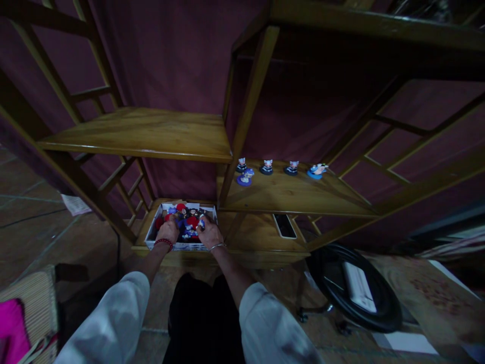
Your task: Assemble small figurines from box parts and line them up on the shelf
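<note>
A white box [150, 233] full of small red, blue and black figurines [192, 222] sits on the bottom shelf at the left. My left hand [168, 230], with a red beaded bracelet, reaches into the box. Its fingers curl down among the figurines, and what they touch is hidden. Over the box's right side, my right hand [209, 233] has its fingers closed round a small blue and white figurine [201, 222]. A silvery bracelet circles that wrist. On the middle shelf stand several figurines on round bases, among them a purple one [245, 177] and a light blue one [317, 171].
The wooden shelf unit [250, 106] has posts and lattice sides. A phone-like dark slab with a white edge [284, 226] lies on the bottom shelf. To the right is a round black stool [333, 283] with a white object on it; a woven seat [34, 303] stands at left.
</note>
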Action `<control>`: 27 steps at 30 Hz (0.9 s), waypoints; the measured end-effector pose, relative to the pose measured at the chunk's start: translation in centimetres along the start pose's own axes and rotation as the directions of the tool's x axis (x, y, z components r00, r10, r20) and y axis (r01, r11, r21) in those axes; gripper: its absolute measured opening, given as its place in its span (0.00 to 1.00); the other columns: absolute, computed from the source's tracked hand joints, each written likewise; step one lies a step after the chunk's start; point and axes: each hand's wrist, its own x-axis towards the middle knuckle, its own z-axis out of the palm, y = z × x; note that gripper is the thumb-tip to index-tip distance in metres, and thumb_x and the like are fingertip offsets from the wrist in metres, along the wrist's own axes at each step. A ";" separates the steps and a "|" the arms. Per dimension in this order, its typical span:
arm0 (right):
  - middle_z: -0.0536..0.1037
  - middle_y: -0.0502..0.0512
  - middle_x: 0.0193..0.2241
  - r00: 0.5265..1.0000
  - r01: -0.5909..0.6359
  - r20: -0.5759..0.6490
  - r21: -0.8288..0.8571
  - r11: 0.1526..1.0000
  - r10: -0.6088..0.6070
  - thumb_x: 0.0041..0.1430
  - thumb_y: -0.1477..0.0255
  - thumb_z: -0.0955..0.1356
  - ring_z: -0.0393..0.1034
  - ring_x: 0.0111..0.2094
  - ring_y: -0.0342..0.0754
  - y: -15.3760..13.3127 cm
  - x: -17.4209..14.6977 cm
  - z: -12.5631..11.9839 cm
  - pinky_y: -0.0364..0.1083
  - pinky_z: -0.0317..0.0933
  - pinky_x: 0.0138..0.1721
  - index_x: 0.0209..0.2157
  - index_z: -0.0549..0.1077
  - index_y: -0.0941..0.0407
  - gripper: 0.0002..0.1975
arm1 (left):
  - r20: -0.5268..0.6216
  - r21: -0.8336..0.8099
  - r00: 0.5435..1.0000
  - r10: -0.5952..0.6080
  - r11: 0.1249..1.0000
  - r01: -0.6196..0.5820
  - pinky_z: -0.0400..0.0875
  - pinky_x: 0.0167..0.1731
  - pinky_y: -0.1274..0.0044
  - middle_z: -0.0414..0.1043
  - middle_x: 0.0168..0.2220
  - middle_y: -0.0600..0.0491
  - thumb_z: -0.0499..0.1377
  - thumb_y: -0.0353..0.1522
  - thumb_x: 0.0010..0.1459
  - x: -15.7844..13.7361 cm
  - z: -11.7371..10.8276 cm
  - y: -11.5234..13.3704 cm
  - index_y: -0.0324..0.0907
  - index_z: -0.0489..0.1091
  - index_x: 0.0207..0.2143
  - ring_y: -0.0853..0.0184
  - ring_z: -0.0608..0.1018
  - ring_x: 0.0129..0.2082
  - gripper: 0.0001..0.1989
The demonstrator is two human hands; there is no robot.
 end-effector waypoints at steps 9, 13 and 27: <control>0.75 0.49 0.31 0.998 -0.068 -0.004 0.077 0.995 0.069 0.54 0.70 0.61 0.68 0.31 0.43 -0.4 0.2 -0.5 0.38 0.56 0.32 0.44 0.66 0.50 0.14 | 0.034 -0.016 0.999 0.042 0.999 -0.042 0.64 0.37 0.73 0.73 0.36 0.42 0.45 0.29 0.55 0.0 0.4 -0.5 0.40 0.57 0.51 0.60 0.75 0.38 0.20; 0.74 0.50 0.33 0.995 -0.007 -0.095 0.052 0.999 0.012 0.52 0.69 0.62 0.68 0.32 0.43 -0.8 -0.3 -0.9 0.39 0.56 0.33 0.42 0.68 0.50 0.14 | 0.003 -0.039 0.998 0.061 0.997 -0.060 0.65 0.36 0.73 0.73 0.34 0.41 0.46 0.27 0.53 -0.6 0.0 0.2 0.40 0.61 0.50 0.58 0.75 0.37 0.20; 0.76 0.51 0.31 0.986 -0.002 -0.169 0.019 1.000 0.005 0.50 0.70 0.62 0.69 0.29 0.45 -1.2 -5.7 -2.8 0.40 0.57 0.32 0.41 0.69 0.51 0.14 | -0.151 -0.397 0.986 0.069 0.909 -0.124 0.63 0.42 0.73 0.74 0.32 0.43 0.54 0.23 0.46 -5.9 -0.9 3.2 0.37 0.65 0.47 0.58 0.74 0.39 0.22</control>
